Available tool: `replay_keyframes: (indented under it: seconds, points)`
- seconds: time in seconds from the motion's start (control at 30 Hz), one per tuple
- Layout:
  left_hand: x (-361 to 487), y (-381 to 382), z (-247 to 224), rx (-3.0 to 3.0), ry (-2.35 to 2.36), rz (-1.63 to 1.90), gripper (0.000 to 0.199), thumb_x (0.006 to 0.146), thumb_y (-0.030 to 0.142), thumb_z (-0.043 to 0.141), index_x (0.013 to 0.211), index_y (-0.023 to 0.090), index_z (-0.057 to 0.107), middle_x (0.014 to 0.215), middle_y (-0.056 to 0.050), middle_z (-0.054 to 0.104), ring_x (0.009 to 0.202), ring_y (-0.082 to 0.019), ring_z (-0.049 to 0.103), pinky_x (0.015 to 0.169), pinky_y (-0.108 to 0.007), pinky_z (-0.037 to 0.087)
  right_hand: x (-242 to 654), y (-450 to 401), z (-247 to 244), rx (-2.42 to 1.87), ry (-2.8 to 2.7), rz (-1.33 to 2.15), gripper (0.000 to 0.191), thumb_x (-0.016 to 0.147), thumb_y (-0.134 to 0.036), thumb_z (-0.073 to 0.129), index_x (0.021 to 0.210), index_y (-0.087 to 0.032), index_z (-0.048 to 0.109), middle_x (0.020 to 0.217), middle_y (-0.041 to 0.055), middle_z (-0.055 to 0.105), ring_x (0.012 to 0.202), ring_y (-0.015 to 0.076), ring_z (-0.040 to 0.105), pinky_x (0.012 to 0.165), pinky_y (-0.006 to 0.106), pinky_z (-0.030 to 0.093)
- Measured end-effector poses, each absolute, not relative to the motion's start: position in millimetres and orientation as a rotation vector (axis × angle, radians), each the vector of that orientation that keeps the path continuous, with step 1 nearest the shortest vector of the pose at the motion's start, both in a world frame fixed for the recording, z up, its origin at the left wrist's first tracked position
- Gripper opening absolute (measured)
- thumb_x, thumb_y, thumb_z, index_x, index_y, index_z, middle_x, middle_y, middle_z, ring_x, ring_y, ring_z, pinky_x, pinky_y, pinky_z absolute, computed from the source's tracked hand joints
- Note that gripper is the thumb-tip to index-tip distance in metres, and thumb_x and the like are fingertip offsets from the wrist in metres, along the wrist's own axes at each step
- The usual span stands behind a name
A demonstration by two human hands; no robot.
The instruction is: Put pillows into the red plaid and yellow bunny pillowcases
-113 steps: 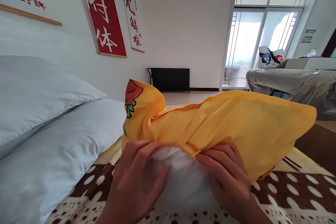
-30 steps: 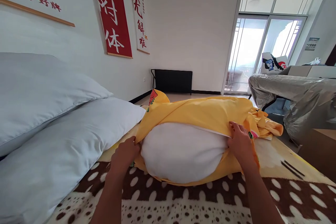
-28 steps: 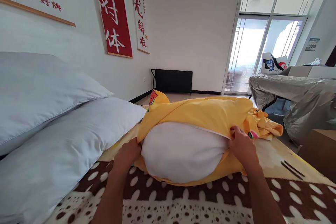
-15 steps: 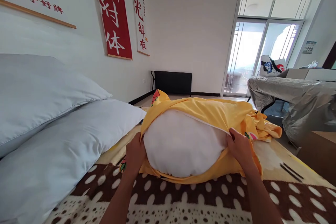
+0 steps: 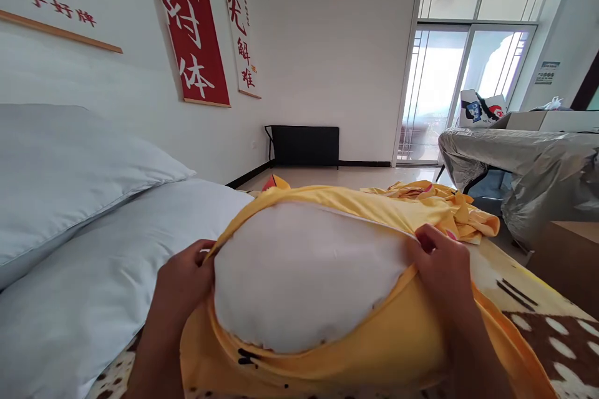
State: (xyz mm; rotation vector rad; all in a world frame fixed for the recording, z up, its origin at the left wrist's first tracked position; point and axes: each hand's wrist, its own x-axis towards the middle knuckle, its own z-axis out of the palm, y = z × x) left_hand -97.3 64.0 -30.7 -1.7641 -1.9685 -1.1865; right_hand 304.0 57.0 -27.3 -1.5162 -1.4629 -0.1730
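A white pillow [image 5: 309, 274] lies partly inside a yellow pillowcase [image 5: 374, 336], its end showing through the wide opening. On the left edge of that opening my left hand [image 5: 187, 274] is closed, pinching the fabric. My right hand [image 5: 440, 262] grips the upper right edge of the same opening, thumb and fingers pressed together. The case's lower edge sags below the pillow and carries a small black print. How far the pillow reaches into the case is hidden by the cloth.
Two white pillows [image 5: 93, 249] are stacked at the left. A brown and cream patterned blanket [image 5: 556, 343] lies beneath. Bunched yellow cloth [image 5: 472, 215] rests at the far right. Beyond are a cardboard box [image 5: 568, 262], a plastic-wrapped piece of furniture [image 5: 510, 149] and a black panel [image 5: 306, 145].
The pillow and case have come nearer to me, with the opening lower and wider. My left hand has moved left and still holds the edge; my right hand has shifted slightly right.
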Motion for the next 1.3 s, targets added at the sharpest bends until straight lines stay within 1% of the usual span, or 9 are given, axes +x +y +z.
replay_keyframes:
  seconds: [0.2,0.33,0.47,0.6,0.73,0.87,0.97,1.1,1.3]
  points:
    - [-79.1,81.9,-32.1,-1.851,-2.437,-0.752,0.031,0.078,0.026,0.039,0.086,0.018,0.069,0.095,-0.011,0.073,0.091,-0.030,0.067,0.072,-0.032,0.047,306.3,46.6,-30.5,-1.847,-1.769,-0.140,0.024,0.087,-0.041,0.050,0.094,-0.024,0.065,0.083,0.0040,0.072,0.068,0.0224,0.064,0.056,0.030,0.035]
    - [-73.3,77.4,-25.9,-1.848,-2.469,-0.811,0.039,0.080,0.027,0.036,0.102,0.016,0.066,0.108,-0.012,0.070,0.102,-0.030,0.063,0.082,-0.033,0.045,276.7,14.9,-31.3,-1.293,-1.802,-0.458,0.019,0.091,-0.034,0.051,0.102,-0.022,0.061,0.086,0.0031,0.071,0.073,0.0200,0.064,0.071,0.033,0.041]
    - [-66.2,70.3,-18.8,-1.806,-2.447,-0.896,0.045,0.078,0.026,0.038,0.115,0.016,0.060,0.092,-0.009,0.073,0.087,-0.027,0.066,0.076,-0.031,0.045,231.1,15.9,-40.2,-0.842,-2.209,-0.201,0.017,0.085,-0.025,0.061,0.101,-0.022,0.058,0.099,0.0012,0.066,0.094,0.0179,0.059,0.088,0.033,0.038]
    - [-61.9,68.4,-18.9,-1.894,-2.429,-0.866,0.049,0.076,0.023,0.036,0.121,0.017,0.055,0.069,-0.002,0.067,0.070,-0.021,0.064,0.066,-0.026,0.045,216.0,31.1,-51.5,-1.009,-2.325,-0.099,0.020,0.083,-0.038,0.066,0.085,-0.020,0.056,0.089,0.0013,0.063,0.088,0.0195,0.056,0.082,0.033,0.040]
    - [-58.2,63.0,-20.7,-1.935,-2.259,-0.832,0.041,0.078,0.025,0.035,0.107,0.016,0.063,0.084,-0.008,0.068,0.082,-0.023,0.066,0.071,-0.030,0.048,233.1,20.2,-49.7,-1.013,-2.462,-0.006,0.030,0.081,-0.047,0.067,0.075,-0.020,0.054,0.078,-0.0021,0.062,0.083,0.0167,0.058,0.078,0.028,0.042]
    - [-42.9,38.1,-14.2,-2.194,-1.771,-1.057,0.024,0.082,0.034,0.044,0.083,0.021,0.064,0.092,-0.008,0.066,0.085,-0.022,0.063,0.073,-0.029,0.050,243.5,7.9,-43.6,-0.962,-2.605,-0.002,0.026,0.073,-0.038,0.077,0.073,-0.021,0.058,0.078,-0.0033,0.065,0.082,0.0145,0.060,0.079,0.024,0.042]
    - [-23.9,16.2,-7.4,-2.777,-1.531,-0.880,0.019,0.088,0.034,0.047,0.084,0.024,0.063,0.089,-0.003,0.064,0.077,-0.016,0.062,0.069,-0.021,0.049,240.8,8.4,-42.4,-0.881,-2.668,-0.039,0.022,0.072,-0.036,0.077,0.074,-0.020,0.061,0.079,-0.0020,0.066,0.081,0.0151,0.059,0.080,0.025,0.041]
    - [-0.8,8.3,-2.7,-3.100,-1.653,-0.542,0.021,0.089,0.038,0.049,0.096,0.024,0.063,0.096,-0.002,0.063,0.085,-0.016,0.060,0.076,-0.022,0.046,237.0,10.6,-38.7,-0.896,-2.646,-0.013,0.015,0.081,-0.023,0.066,0.069,-0.019,0.056,0.066,-0.0033,0.063,0.069,0.0126,0.058,0.070,0.023,0.039]
    - [2.5,20.0,-1.8,-2.975,-1.913,-0.470,0.036,0.082,0.054,0.053,0.076,0.019,0.058,0.075,0.001,0.056,0.070,-0.015,0.051,0.062,-0.022,0.039,238.3,22.9,-30.6,-1.044,-2.146,0.269,0.024,0.089,-0.024,0.056,0.065,-0.019,0.052,0.058,-0.0053,0.056,0.056,0.0085,0.051,0.055,0.020,0.032]
